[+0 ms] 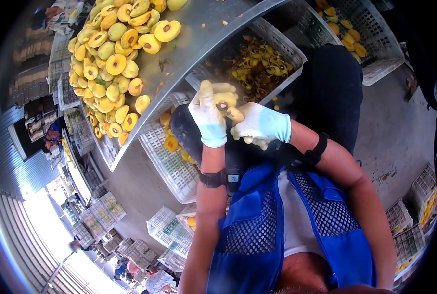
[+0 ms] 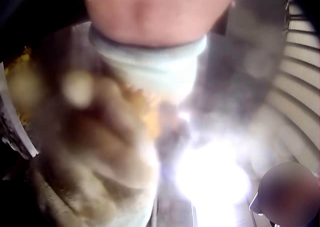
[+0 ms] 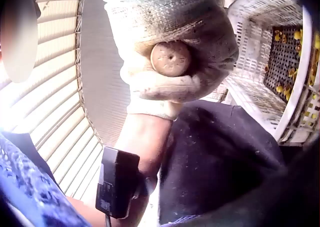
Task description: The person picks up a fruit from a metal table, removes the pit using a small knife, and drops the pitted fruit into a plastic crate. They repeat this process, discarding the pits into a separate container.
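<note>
In the head view the left hand (image 1: 208,111), in a white glove, holds a halved yellow fruit (image 1: 224,101) with a dark centre. Close on its right, the gloved right hand (image 1: 261,122) is curled, its knuckles towards the fruit. The right wrist view shows that hand (image 3: 172,42) wrapped round a tool, whose round brown handle end (image 3: 171,58) pokes out between the fingers; the tool's working end is hidden there. Blurred glove shapes and the left cuff (image 2: 150,69) fill much of the left wrist view, where the fruit cannot be made out.
A metal table (image 1: 179,59) bears a heap of halved fruit (image 1: 115,63). Beside it stands a crate (image 1: 297,61) with dark and yellow scraps. Another crate (image 1: 167,164) with fruit is by the left knee; one more (image 1: 383,66) stands at upper right.
</note>
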`<state>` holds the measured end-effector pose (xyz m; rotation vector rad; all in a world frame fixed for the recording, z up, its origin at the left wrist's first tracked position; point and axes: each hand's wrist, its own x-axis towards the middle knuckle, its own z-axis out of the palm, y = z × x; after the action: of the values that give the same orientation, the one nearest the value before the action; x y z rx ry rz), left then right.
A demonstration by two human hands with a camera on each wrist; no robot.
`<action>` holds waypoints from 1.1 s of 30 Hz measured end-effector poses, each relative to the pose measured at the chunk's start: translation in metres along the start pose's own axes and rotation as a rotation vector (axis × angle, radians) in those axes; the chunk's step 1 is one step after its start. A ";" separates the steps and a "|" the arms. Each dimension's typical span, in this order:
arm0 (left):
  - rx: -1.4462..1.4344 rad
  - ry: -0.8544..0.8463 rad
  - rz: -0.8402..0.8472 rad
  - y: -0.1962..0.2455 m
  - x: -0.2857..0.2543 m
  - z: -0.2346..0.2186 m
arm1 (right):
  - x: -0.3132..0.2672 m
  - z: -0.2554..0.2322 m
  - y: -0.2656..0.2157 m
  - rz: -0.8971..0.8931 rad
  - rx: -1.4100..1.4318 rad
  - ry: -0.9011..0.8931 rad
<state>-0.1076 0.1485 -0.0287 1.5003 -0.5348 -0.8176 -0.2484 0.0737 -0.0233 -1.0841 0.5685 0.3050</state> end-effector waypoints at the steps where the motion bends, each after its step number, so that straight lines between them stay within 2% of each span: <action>1: -0.039 0.027 0.021 0.001 -0.002 0.003 | -0.001 0.000 0.002 -0.021 0.074 -0.044; 4: -0.147 0.061 0.098 0.002 -0.007 0.012 | -0.007 -0.002 0.005 -0.074 0.215 -0.125; 7: -0.087 -0.096 0.089 0.007 0.001 0.005 | -0.011 -0.003 0.000 -0.081 0.178 -0.088; 9: 0.030 -0.296 0.004 0.017 0.011 -0.011 | -0.011 -0.002 -0.003 -0.060 0.122 -0.051; 12: 0.226 -0.415 -0.109 0.045 0.015 -0.016 | -0.011 -0.003 -0.002 -0.084 0.132 -0.069; 15: 0.265 -0.346 -0.103 0.043 0.015 -0.009 | -0.014 -0.004 -0.001 -0.095 0.295 -0.171; 16: 0.234 -0.342 -0.021 0.035 0.014 -0.008 | -0.015 -0.005 -0.001 -0.095 0.369 -0.206; 19: 0.029 -0.241 0.045 0.021 0.008 -0.003 | -0.011 -0.008 0.002 -0.032 0.469 -0.264; 20: -0.079 -0.197 0.037 0.015 0.005 -0.001 | -0.012 -0.008 0.002 -0.028 0.454 -0.252; 23: -0.145 -0.161 0.084 -0.001 0.003 -0.003 | -0.013 -0.005 0.001 -0.009 0.372 -0.197; 27: 0.018 -0.154 -0.130 0.013 0.003 -0.001 | -0.012 -0.002 0.000 -0.024 0.191 -0.091; 28: 0.053 -0.204 -0.104 0.014 0.005 -0.005 | -0.010 -0.001 0.002 -0.026 0.201 -0.102; 31: -0.105 -0.156 -0.166 0.012 0.006 -0.005 | -0.009 -0.001 0.004 -0.043 0.284 -0.147; 33: -0.165 -0.110 -0.116 0.009 0.003 0.000 | -0.010 -0.002 0.002 -0.020 0.338 -0.165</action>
<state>-0.1043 0.1458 -0.0205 1.3501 -0.4527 -1.0148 -0.2580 0.0731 -0.0202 -0.7301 0.4427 0.2668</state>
